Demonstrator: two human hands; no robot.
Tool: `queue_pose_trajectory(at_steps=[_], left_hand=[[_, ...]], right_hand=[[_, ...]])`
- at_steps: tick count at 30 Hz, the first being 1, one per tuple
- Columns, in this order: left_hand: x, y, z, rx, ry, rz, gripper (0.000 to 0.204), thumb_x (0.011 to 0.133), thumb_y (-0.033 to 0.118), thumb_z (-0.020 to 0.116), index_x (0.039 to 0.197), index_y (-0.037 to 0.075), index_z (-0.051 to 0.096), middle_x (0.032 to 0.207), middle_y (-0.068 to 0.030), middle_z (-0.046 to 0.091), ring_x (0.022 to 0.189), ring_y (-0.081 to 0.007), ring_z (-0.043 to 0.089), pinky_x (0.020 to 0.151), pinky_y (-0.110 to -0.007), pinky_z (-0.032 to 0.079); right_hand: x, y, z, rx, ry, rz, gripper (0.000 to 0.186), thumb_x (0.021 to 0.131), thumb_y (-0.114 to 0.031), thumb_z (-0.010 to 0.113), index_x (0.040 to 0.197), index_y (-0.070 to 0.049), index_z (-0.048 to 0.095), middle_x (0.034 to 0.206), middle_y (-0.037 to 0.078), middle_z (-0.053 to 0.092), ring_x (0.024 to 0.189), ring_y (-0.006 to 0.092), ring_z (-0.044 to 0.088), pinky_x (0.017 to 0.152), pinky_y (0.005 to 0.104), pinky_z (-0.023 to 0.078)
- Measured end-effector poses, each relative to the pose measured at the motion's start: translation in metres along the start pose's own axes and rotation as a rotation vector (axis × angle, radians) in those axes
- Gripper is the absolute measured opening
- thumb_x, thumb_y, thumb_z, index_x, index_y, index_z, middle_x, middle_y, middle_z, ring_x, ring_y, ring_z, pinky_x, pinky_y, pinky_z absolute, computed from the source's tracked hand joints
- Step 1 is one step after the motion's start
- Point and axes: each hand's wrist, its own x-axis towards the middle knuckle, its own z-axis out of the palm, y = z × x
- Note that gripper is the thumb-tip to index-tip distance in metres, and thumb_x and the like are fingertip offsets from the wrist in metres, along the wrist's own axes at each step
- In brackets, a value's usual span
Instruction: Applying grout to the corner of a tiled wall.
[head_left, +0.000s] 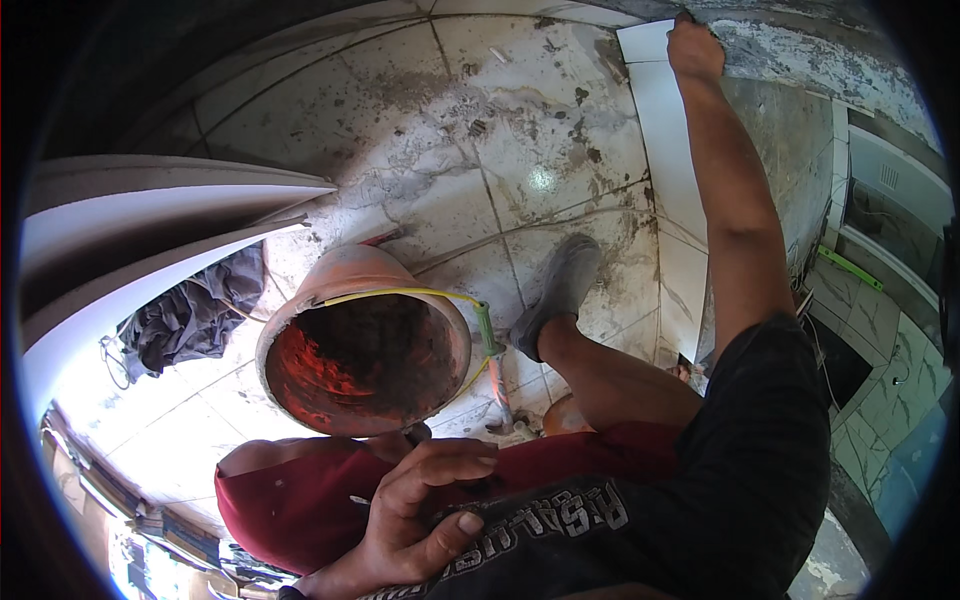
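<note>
White tile (pixel 665 150), right fingers (pixel 693 50) on top

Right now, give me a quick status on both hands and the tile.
Right hand pressing top of white tile against wall. Left hand curled at lap, empty. Orange bucket beside the leg, clear of the tile.

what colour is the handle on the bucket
Yellow: a thin bail arching over the orange bucket's rim, shown in the head view.

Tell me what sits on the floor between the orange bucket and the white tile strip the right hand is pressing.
In the head view, the person's foot in a grey shoe lies between the orange bucket and the white tile strip under the right hand, on stained floor tiles.
</note>
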Motion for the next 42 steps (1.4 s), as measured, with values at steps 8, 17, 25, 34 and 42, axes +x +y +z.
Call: queue_pose_trajectory(at_steps=[8,17,25,34,42], left_hand=[[0.002,-0.002,0.001,0.012,-0.001,-0.008,0.034,0.079,0.014,0.058,0.108,-0.002,0.051,0.110,-0.0202,0.051,0.105,-0.0279,0.051,0.087,-0.035,0.041],[0.006,-0.003,0.000,0.011,-0.013,-0.027,0.034,0.079,0.015,0.058,0.108,-0.002,0.051,0.111,-0.0200,0.051,0.104,-0.0270,0.051,0.086,-0.034,0.042],[0.006,-0.004,-0.004,0.033,-0.045,-0.020,0.034,0.079,0.014,0.058,0.108,-0.002,0.051,0.110,-0.0194,0.051,0.103,-0.0272,0.052,0.085,-0.035,0.043],[0.008,-0.002,-0.001,0.028,-0.021,-0.022,0.037,0.080,0.024,0.058,0.106,-0.002,0.053,0.108,-0.0186,0.052,0.101,-0.0245,0.049,0.087,-0.036,0.038],[0.009,0.002,-0.004,0.058,-0.064,0.011,0.034,0.079,0.014,0.058,0.108,-0.002,0.051,0.110,-0.0202,0.051,0.104,-0.0287,0.052,0.087,-0.035,0.042]], right_hand=[[0.009,0.010,0.030,0.015,0.004,0.022,0.024,0.084,-0.025,0.050,0.095,-0.005,0.056,0.089,0.021,0.063,0.084,0.0358,0.062,0.072,0.0454,0.050],[0.007,0.014,0.034,-0.066,0.008,0.018,0.027,0.082,-0.024,0.050,0.098,-0.003,0.056,0.097,0.018,0.059,0.088,0.0314,0.058,0.073,0.0413,0.049],[-0.001,0.004,0.007,0.009,0.005,0.000,0.024,0.085,-0.026,0.050,0.097,-0.005,0.055,0.092,0.019,0.062,0.087,0.0359,0.061,0.073,0.0461,0.049],[0.005,0.005,0.015,-0.055,0.018,-0.018,0.021,0.084,-0.023,0.050,0.094,-0.005,0.056,0.088,0.018,0.063,0.082,0.0346,0.062,0.070,0.0454,0.050],[0.011,0.012,0.013,-0.131,0.007,-0.119,0.024,0.084,-0.015,0.042,0.090,-0.005,0.063,0.089,0.017,0.064,0.082,0.0325,0.063,0.070,0.0417,0.052]])
